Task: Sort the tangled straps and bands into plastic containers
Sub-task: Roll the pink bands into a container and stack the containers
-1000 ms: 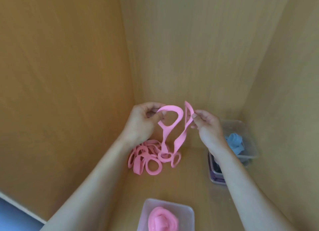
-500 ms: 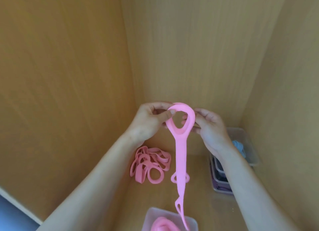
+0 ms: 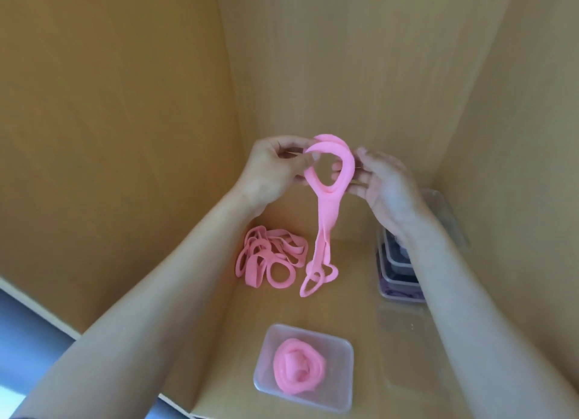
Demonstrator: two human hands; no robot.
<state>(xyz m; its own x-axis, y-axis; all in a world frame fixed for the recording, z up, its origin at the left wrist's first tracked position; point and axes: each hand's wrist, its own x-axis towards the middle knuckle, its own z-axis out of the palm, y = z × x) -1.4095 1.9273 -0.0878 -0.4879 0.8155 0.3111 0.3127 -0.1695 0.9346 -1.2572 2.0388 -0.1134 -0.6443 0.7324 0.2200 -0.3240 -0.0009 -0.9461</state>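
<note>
The pink strap (image 3: pixel 327 218) hangs in the air between both hands, above the wooden shelf (image 3: pixel 357 280). The left hand (image 3: pixel 269 171) pinches the left side of its big top loop. The right hand (image 3: pixel 388 189) curls its fingers round the right side, thumb on the outer edge. Below the loop the strap drops as a flat stem and ends in small loops that dangle just beside the pile of pink bands (image 3: pixel 269 262).

It looks light, soft and rubbery: it droops under its own weight and would likely stretch and cling rather than slip. It is not fragile. The thick rim of the top loop is the surest place to hold it. The dangling small loops could snag on the pile.

Two rims overlap at the top of the loop, and I cannot tell whether that is one strap folded or two lying together. The right forearm covers part of the stack of containers (image 3: pixel 399 280), whose dark contents are hard to make out. A faint clear shape (image 3: pixel 404 343) nearer the camera may be a lid. A clear container (image 3: pixel 343 393) in front holds a coiled pink strap.
</note>
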